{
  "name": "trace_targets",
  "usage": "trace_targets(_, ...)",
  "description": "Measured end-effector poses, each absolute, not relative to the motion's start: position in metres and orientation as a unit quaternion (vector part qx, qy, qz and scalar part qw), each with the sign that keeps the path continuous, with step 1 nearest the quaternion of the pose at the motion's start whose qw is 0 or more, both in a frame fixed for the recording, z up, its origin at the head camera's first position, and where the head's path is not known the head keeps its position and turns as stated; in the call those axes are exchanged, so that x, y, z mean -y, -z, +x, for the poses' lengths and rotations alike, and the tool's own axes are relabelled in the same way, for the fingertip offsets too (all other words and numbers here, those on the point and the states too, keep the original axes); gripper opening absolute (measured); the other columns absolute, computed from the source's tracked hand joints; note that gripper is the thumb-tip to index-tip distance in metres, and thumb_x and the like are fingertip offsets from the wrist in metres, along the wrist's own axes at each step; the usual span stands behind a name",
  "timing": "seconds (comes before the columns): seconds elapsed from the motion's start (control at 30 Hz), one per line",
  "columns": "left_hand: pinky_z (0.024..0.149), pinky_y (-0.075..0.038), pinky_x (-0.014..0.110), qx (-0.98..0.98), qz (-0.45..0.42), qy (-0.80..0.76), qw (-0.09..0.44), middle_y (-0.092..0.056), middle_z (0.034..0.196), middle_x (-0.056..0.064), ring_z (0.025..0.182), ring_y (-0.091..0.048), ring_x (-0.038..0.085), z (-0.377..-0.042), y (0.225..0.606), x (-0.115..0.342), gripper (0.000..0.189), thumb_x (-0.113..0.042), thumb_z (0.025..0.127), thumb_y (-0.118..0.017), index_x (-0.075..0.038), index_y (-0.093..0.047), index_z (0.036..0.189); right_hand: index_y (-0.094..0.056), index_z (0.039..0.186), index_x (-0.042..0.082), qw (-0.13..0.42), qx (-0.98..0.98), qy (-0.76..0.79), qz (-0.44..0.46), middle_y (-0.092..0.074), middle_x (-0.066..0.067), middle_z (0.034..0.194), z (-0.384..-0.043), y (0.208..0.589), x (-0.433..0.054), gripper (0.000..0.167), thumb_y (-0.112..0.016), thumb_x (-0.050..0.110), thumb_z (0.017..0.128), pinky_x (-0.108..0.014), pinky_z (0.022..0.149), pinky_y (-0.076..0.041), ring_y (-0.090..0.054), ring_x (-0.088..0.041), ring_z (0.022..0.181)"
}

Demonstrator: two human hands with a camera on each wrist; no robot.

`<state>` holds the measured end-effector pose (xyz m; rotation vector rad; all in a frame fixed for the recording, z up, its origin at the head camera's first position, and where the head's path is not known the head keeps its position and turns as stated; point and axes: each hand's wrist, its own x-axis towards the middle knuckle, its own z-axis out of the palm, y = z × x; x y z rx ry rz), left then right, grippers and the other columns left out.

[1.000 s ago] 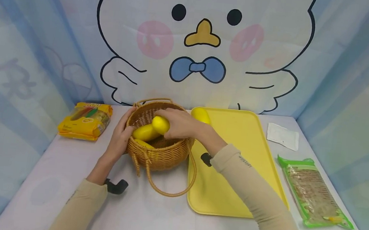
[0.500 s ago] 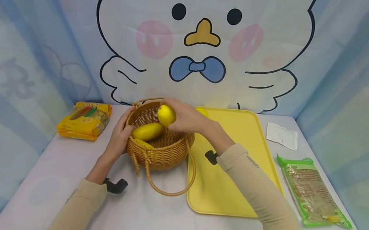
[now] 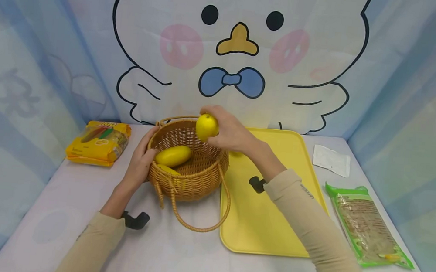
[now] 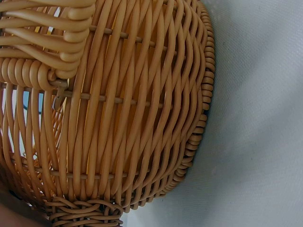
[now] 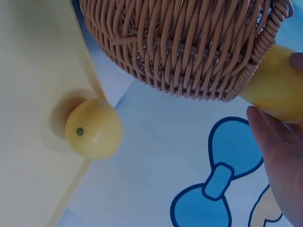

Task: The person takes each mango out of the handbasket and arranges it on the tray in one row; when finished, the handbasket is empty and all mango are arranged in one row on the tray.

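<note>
We see the held yellow fruit (image 3: 207, 127) at the far right of the basket's mouth, its stem end facing us; whether it touches the rim we cannot tell. The person's right grip (image 3: 229, 130) is clamped on it. The left grip (image 3: 141, 159) is closed on the left rim of the wicker basket (image 3: 193, 189), thumb over the edge.

Inside, at the left, we count a long yellow fruit (image 3: 174, 156) and, nearer, another yellow fruit (image 3: 168, 170) partly hidden by the rim. One more, the tray fruit (image 5: 93, 128), sits at the far left corner of the yellow tray (image 3: 261, 219). We judge the work to be partway: two pieces in the basket, one in the air, one by the tray; which way the held one is bound, we cannot tell.

Farther out on the desk (image 3: 174, 263), the yellow packet (image 3: 99, 143) at the far left carries large lettering along its top, cut off and unreadable to us. To the right, the green-edged packet (image 3: 368, 227) has blurred rows of print, and on the white sachet (image 3: 331, 161) we make out no words. Dark lettering on the right sleeve (image 3: 311, 228) is too small to read.
</note>
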<state>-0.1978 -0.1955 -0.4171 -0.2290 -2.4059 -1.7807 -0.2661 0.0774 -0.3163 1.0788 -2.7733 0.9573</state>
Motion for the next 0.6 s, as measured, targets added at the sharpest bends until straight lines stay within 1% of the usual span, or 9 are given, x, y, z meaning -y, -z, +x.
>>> trace_targets(0.23, 0.124, -0.021, 0.052, 0.801, -0.073, 0.59, 0.069, -0.02, 0.166, -0.009, 0.152, -0.023, 0.021, -0.197, 0.416, 0.195, 0.063, -0.016, 0.1, -0.039, -0.03, -0.023, 0.159, -0.047, 0.134, 0.017, 0.032, 0.888, -0.322, 0.327, -0.052, -0.002, 0.134, -0.27, 0.318, -0.092, 0.065, -0.071, 0.009, 0.075, -0.04, 0.088, -0.049, -0.051, -0.02, 0.106)
trace_targets(0.33, 0.123, -0.021, 0.052, 0.802, -0.069, 0.591, 0.062, -0.019, 0.166, -0.005, 0.152, -0.023, 0.023, -0.195, 0.411, 0.193, 0.063, -0.014, 0.099, -0.038, -0.026, -0.023, 0.159, -0.048, 0.132, 0.016, 0.039, 0.89, -0.323, 0.32, -0.053, -0.002, 0.133, -0.271, 0.319, -0.098, 0.063, -0.072, 0.01, 0.074, -0.04, 0.088, -0.048, -0.051, -0.02, 0.105)
trace_targets(0.5, 0.123, -0.021, 0.055, 0.8, -0.067, 0.594, 0.053, -0.019, 0.167, 0.004, 0.152, -0.022, 0.03, -0.182, 0.392, 0.187, 0.064, -0.011, 0.098, -0.037, -0.016, -0.022, 0.16, -0.047, 0.13, 0.014, 0.04, 0.896, -0.318, 0.307, -0.054, -0.003, 0.131, -0.272, 0.321, -0.107, 0.06, -0.073, 0.012, 0.076, -0.04, 0.091, -0.047, -0.051, -0.021, 0.106)
trace_targets(0.6, 0.121, -0.021, 0.059, 0.798, -0.075, 0.595, 0.055, -0.017, 0.167, 0.008, 0.152, -0.021, 0.035, -0.179, 0.387, 0.185, 0.063, -0.012, 0.098, -0.035, -0.014, -0.021, 0.16, -0.048, 0.127, 0.014, 0.042, 0.899, -0.32, 0.295, -0.055, -0.004, 0.128, -0.272, 0.321, -0.112, 0.058, -0.075, 0.013, 0.076, -0.041, 0.09, -0.047, -0.051, -0.023, 0.104)
